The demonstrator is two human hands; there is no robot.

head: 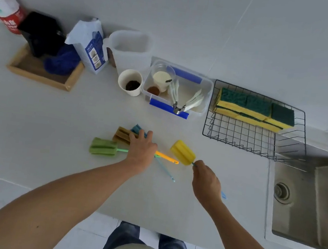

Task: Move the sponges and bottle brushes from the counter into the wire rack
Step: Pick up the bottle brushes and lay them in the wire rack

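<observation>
The black wire rack (242, 133) stands on the counter by the sink and holds several yellow-and-green sponges (253, 109) along its far side. My right hand (206, 182) is shut on the blue handle of the yellow-headed bottle brush (182, 152), whose head points up and left. My left hand (141, 148) rests over a cluster of brushes: a brown-headed brush (121, 135), a blue-headed brush (137, 130) and a green-headed brush (103, 147). Its fingers lie on the brown and blue heads. An orange handle (167, 157) and a teal handle (166, 170) stick out from under it.
A clear plastic box (204, 87) with blue clips, holding a cup and white utensils, sits left of the rack. A paper cup (130, 81), white jug (131, 44), paper bag (90, 44) and wooden tray (39, 74) stand further left. The steel sink (306, 197) is at right.
</observation>
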